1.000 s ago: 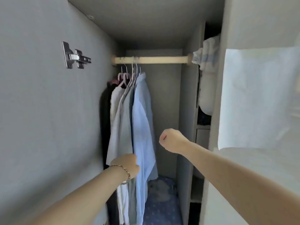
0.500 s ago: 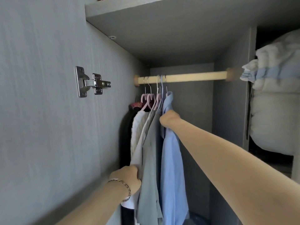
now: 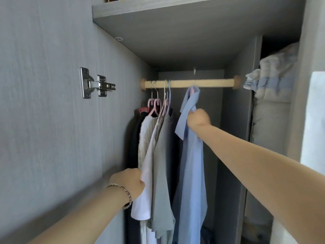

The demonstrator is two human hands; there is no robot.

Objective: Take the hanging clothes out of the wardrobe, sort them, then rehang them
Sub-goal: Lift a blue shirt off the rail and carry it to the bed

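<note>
A wooden rail (image 3: 207, 83) spans the open wardrobe. At its left end several garments hang on pink hangers (image 3: 156, 106): a dark one, a white knit (image 3: 145, 136), a white top (image 3: 143, 201) and a grey-green shirt (image 3: 162, 173). A light blue shirt (image 3: 192, 169) hangs apart to their right, its collar up near the rail. My right hand (image 3: 198, 118) grips this blue shirt near the collar. My left hand (image 3: 130, 182), with a bracelet on the wrist, holds the edge of the white top.
The wardrobe's left wall carries a metal hinge (image 3: 95, 84). A shelf board (image 3: 158, 7) runs overhead. Folded bedding and towels (image 3: 274, 80) fill the compartment to the right. A white sheet (image 3: 314, 120) is at the far right edge.
My right hand has pulled the blue shirt to the right along the rail, away from the other garments. My left hand stays on the white top. The view has moved closer.
</note>
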